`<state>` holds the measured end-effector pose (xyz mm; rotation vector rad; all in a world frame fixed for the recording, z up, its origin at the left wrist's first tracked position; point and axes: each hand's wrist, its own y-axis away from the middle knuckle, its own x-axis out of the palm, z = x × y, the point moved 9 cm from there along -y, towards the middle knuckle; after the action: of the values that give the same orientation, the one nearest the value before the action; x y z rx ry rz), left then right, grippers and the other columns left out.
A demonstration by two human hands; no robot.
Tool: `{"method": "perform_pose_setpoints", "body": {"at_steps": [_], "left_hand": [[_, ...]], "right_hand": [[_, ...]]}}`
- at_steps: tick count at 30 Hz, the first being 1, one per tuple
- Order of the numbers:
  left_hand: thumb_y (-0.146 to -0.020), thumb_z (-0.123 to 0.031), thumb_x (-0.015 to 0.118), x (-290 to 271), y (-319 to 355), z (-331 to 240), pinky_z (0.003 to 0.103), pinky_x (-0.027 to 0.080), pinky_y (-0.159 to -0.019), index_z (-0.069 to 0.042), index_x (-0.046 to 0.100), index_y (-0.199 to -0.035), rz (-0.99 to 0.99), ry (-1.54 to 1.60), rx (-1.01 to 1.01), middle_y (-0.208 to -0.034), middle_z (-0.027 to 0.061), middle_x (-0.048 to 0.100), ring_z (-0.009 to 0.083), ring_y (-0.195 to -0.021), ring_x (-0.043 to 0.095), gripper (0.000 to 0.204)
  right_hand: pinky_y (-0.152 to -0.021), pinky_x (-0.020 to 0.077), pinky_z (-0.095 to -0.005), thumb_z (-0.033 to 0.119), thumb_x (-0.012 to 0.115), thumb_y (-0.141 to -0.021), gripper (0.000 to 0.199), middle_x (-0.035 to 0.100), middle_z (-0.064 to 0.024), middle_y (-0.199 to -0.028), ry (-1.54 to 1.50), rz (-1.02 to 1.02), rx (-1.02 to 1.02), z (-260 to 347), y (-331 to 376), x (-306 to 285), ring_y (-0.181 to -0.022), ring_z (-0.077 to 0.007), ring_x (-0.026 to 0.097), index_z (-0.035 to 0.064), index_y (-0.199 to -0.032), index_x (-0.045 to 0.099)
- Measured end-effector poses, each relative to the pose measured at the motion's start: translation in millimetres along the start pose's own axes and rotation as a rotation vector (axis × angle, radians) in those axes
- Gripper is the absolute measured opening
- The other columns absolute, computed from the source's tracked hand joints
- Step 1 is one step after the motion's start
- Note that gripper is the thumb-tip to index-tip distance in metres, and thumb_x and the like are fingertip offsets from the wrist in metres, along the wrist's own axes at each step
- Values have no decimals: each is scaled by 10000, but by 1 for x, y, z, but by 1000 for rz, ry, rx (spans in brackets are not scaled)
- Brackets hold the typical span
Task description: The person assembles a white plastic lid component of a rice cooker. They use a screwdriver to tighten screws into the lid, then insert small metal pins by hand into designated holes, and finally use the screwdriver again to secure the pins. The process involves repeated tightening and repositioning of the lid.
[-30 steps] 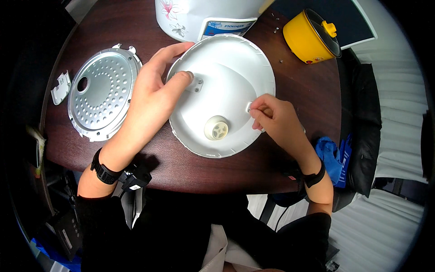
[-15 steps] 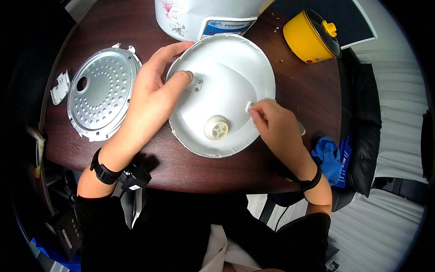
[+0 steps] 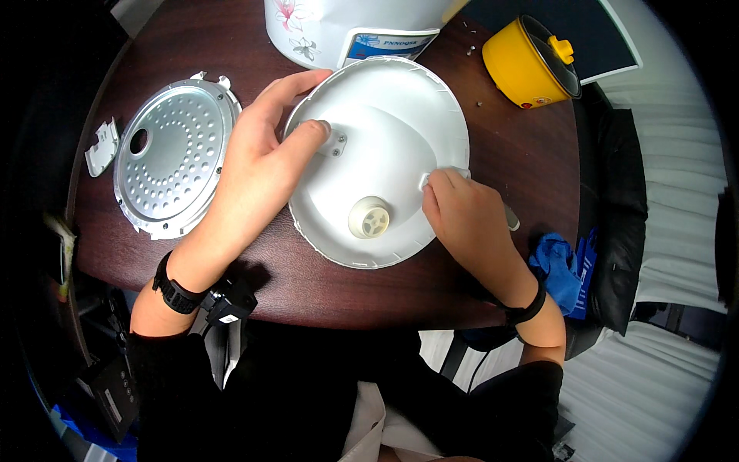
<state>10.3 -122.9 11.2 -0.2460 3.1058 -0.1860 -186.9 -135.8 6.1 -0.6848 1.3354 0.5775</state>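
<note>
Item: white round cover [image 3: 377, 163], between our hands. Left hand [image 3: 265, 146]: half-curled, clasping the cover's left side, thumb inside. Right hand [image 3: 467, 212]: fingers bunched at a small white fitting [image 3: 424, 182]; whether they grip it, we cannot tell. Handling: we best brace firmly with the left, and apply light, square fingertip pressure.

Lid [image 3: 377, 165] at counter [image 3: 323, 296] centre, plate [image 3: 177, 154] left of lid, clip [image 3: 101, 150] left of plate, cooker [image 3: 315, 35] behind lid, pot [image 3: 516, 65] right of cooker.
</note>
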Motion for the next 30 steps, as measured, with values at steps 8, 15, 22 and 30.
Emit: {"method": "perform_pose_setpoints", "body": {"at_steps": [8, 15, 22, 30], "left_hand": [[-863, -84, 544, 0, 0, 2, 296, 480, -898, 54, 505, -1309, 0, -7, -7, -1124, 160, 627, 176, -1033, 607, 469], [-861, -74, 544, 0, 0, 2, 295, 480, -901, 55, 502, -1310, -1, 0, -9, -1124, 157, 626, 174, -1033, 606, 468], [-861, -65, 541, 0, 0, 1, 295, 479, -906, 56, 499, -1310, -2, -3, -11, -1133, 154, 619, 172, -1047, 599, 468], [-863, -72, 542, 0, 0, 1, 298, 476, -911, 54, 501, -1310, -2, 3, -11, -1137, 154, 617, 175, -1054, 597, 466]], "right_hand": [[-506, 489, -365, 110, 608, -853, 132, 567, -99, -663, -23, -15, -4, -3, -2, 0, -559, -274, 611, 54, -761, 532], [-493, 481, -357, 96, 612, -840, 122, 565, -105, -662, -84, -40, -39, -2, -3, -5, -544, -282, 601, 47, -749, 546], [-506, 451, -356, 46, 604, -815, 104, 550, -125, -682, -146, -3, -23, -6, -3, -4, -570, -310, 578, 39, -742, 531], [-519, 458, -367, 60, 609, -825, 81, 562, -129, -703, -151, 18, -84, -4, -5, -7, -581, -319, 583, 29, -780, 549]]}}
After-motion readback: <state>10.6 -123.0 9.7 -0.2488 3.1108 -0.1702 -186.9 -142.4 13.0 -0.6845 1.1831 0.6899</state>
